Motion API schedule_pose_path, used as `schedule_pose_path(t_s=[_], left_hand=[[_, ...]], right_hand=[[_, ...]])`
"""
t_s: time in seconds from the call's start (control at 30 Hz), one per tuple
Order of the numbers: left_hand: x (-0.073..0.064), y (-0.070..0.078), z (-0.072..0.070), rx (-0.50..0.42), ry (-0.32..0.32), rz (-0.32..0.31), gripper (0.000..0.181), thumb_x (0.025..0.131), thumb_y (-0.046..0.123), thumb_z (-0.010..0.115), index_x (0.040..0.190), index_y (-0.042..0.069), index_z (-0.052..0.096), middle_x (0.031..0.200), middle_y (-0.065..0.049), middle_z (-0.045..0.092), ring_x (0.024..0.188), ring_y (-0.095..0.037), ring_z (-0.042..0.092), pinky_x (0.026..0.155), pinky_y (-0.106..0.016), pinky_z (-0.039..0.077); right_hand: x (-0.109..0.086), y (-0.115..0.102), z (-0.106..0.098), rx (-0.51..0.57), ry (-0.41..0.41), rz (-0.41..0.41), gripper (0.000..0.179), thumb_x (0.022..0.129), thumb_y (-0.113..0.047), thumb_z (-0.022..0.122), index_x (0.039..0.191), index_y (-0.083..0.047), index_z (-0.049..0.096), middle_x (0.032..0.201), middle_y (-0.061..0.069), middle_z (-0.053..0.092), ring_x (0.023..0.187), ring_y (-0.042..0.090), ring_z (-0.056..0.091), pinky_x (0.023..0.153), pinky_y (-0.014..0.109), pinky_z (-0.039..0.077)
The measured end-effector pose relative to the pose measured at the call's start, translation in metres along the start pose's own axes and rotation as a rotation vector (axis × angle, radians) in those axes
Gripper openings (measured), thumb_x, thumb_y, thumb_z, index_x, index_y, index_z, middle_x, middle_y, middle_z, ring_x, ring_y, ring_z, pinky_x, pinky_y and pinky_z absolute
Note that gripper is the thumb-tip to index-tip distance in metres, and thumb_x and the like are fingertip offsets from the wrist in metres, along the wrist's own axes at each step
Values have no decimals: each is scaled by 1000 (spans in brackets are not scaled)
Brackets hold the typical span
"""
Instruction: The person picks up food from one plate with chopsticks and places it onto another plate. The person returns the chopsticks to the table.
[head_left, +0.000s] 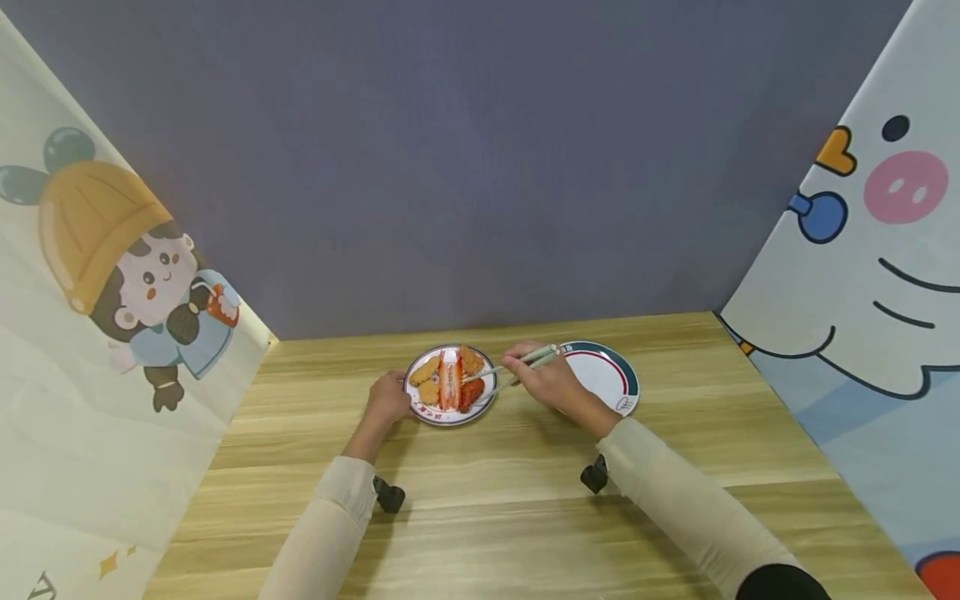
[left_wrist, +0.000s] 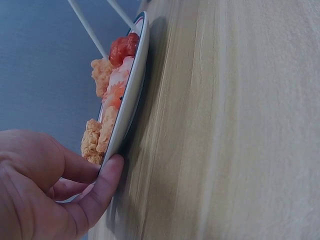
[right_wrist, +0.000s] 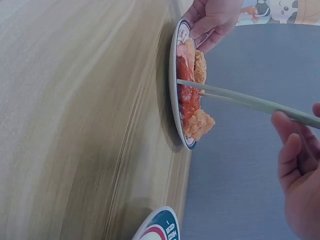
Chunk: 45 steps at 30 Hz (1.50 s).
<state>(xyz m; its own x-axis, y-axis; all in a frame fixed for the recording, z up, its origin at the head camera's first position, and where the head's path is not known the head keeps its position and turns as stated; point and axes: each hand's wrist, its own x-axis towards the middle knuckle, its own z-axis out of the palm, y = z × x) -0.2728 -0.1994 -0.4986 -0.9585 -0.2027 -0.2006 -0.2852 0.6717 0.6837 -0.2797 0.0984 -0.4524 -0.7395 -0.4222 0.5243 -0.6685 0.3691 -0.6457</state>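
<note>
A: Obj. posn. & surroundings?

B: The food plate [head_left: 450,421] rests near the back edge of the table [head_left: 480,517], to the L of the 2nd plate [head_left: 596,375]; the two stand apart. A gray board [head_left: 480,167] rises behind. L panel [head_left: 75,417] & R panel [head_left: 810,308], both w/ printed figures, flank the table.

A: Obstructions?

B: The R hand [head_left: 551,382] sits betw. the plates & overlaps the L edge of the 2nd plate in head view, masking part of that rim. The sticks [right_wrist: 250,101] cross the R rim of the food plate. The L hand [head_left: 388,398] covers a bit of its L rim.

A: Hands' status?

B: L hand: pinching the food plate by its rim. R hand: gripping the sticks, fingers curled round them.

A: Stick tips?

B: Over the food plate, about the red pc. [head_left: 471,395]. Contact: cannot tell.

A: Qty.?

B: Plates, 2; sticks, 2; hands, 2; panels, 2. Food, 5 pcs. total: 3 fried pcs. [head_left: 425,371], 1 red pc., 1 red-white strip [head_left: 450,379].

A: Food layout?

B: Strip in ctr.; 2 fried pcs. to its L; 1 fried at far R; red pc. at near R.

A: Other HW?

B: 2 blk. units [head_left: 388,497], 1 per wrist, by the cuffs of the pale sleeves [head_left: 690,492].
</note>
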Motion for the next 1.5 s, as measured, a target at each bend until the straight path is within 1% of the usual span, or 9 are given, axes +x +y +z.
schedule_pose_path(t_s=[0.13,0.37,0.63,0.8,1.03,1.13,1.23,1.4,1.5], left_hand=[[-1,1,-1,-10,-5,7,63,80,-12,60,142,-6,52,130,-29,64,116,-41,63,103,-48,59],[-3,1,-4,12,9,43,67,75,-11,60,141,-9,51,129,-32,63,119,-45,61,109,-52,54],[-2,0,-4,20,2,40,69,74,-11,64,142,-9,50,131,-33,62,120,-45,60,110,-52,54],[-1,0,-3,8,3,39,69,74,-11,63,142,-8,50,132,-32,62,119,-45,61,108,-51,55],[-2,0,-3,-13,0,36,68,76,-11,62,142,-8,51,133,-32,61,119,-44,61,108,-50,56],[-2,0,-1,-14,-8,29,65,78,-11,60,142,-8,51,134,-31,60,119,-42,62,105,-48,58],[-1,0,-2,-26,-15,22,65,79,-11,60,143,-8,50,136,-31,60,119,-43,61,105,-48,58],[0,-1,-3,-42,-21,14,69,77,-10,66,143,-7,50,137,-30,58,125,-44,58,111,-52,53],[0,-2,-3,-39,-18,16,70,76,-10,67,143,-6,50,137,-31,59,125,-44,58,112,-51,53]], right_hand=[[0,3,4,31,6,85,15,99,-16,66,93,-7,76,87,6,75,65,17,70,53,20,57],[0,6,15,198,87,287,15,98,-17,67,91,-6,75,85,12,76,59,9,71,47,24,60],[-4,12,20,242,180,407,18,98,-19,66,94,-4,75,84,17,76,55,13,71,43,28,60],[-6,12,23,252,233,430,17,98,-18,66,92,-5,75,78,11,75,52,14,70,41,30,59],[-8,12,28,289,303,447,21,99,-17,63,94,-1,74,82,21,74,52,14,70,39,26,58],[-9,11,26,296,313,476,22,101,-14,61,95,3,73,81,21,74,59,29,74,42,29,60],[-10,11,25,303,308,482,23,102,-14,61,97,6,72,82,25,74,64,36,75,45,31,63],[-10,15,23,338,326,440,25,101,-16,63,97,7,72,87,32,73,57,17,73,45,28,62],[-10,14,23,338,325,412,22,99,-15,65,91,4,73,81,29,73,53,16,70,41,25,59]])
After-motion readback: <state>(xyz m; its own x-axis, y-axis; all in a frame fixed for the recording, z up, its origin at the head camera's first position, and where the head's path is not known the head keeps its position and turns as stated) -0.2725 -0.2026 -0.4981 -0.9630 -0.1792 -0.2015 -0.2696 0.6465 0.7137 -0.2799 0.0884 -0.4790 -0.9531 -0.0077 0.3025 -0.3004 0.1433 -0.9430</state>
